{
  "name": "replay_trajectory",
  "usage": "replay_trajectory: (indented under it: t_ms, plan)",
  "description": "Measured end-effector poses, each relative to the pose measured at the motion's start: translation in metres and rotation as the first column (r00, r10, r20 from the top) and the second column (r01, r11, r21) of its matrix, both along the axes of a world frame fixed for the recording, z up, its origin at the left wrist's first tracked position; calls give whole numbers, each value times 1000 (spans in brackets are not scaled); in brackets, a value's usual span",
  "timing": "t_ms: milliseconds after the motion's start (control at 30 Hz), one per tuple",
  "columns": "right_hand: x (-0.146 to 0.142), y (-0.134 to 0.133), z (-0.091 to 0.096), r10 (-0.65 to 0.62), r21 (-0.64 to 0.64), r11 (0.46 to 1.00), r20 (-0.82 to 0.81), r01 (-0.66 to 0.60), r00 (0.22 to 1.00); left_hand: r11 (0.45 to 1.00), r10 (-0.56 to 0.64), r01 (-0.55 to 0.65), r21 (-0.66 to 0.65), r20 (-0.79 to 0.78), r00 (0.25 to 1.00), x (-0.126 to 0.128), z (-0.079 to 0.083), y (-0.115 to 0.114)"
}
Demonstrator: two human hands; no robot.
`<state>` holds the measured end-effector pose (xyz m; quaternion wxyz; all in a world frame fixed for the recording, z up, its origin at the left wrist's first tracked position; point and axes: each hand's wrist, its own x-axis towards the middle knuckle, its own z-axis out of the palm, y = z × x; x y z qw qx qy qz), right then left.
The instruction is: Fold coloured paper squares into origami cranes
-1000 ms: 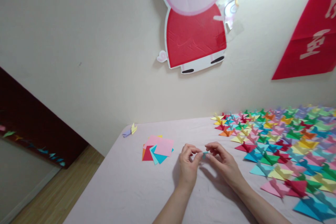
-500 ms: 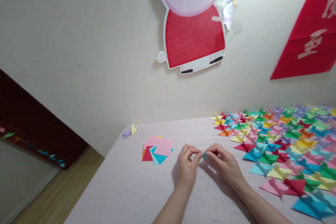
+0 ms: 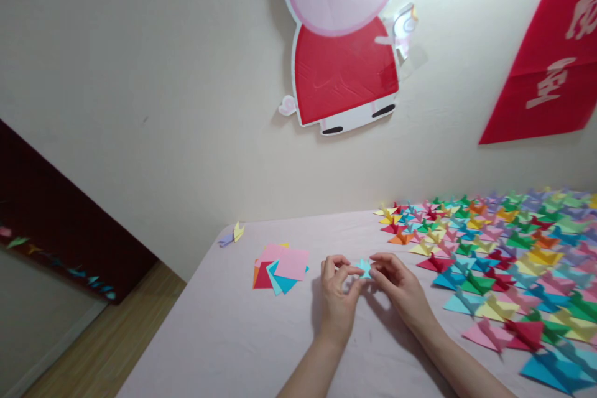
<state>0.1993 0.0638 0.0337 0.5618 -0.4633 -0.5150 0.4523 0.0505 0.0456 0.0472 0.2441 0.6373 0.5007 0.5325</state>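
Note:
A small light-blue piece of folded paper (image 3: 364, 268) is held between my two hands, just above the table cover. My left hand (image 3: 339, 295) pinches its left side with thumb and fingers. From the other side my right hand (image 3: 400, 289) grips it between thumb and forefinger. Several pointed tips of the paper show between the fingertips; the rest is partly covered by them. To the left of my hands lies a loose fan of coloured paper squares (image 3: 292, 262), with pink on top and blue, red and orange beneath.
Rows of colourful folded paper cranes (image 3: 497, 306) cover the right side of the pale pink table cover (image 3: 224, 336). Two small paper cranes (image 3: 232, 236) sit at the far left corner. Behind the table rises a wall with a cartoon pig cutout (image 3: 347, 74) and a red banner (image 3: 536, 68).
The light-blue paper has turned between my fingers, and more of its pointed shape now shows. My left fingers have shifted their hold slightly. The view has tilted up a little.

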Motion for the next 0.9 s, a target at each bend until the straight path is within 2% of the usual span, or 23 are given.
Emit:
replay_trajectory:
  t_ms: [100,233,500,733,900]
  plan:
    - [1,1,-2,-43,25,999,-11,44,999,994,35,-25,-104,90,995,0,-5,2]
    - [1,0,-2,-53,70,996,44,50,998,963,-41,68,-261,106,994,0,-13,5]
    - [-2,-3,-1,-49,123,992,82,39,995,953,-100,130,-273,120,988,-4,-12,7]
    - [-1,-2,7,50,46,998,8,-51,999,944,-122,157,-290,137,983,-3,-7,5]
    - [3,-4,15,61,29,998,22,-61,998,937,-135,170,-306,133,982,-3,-4,4]
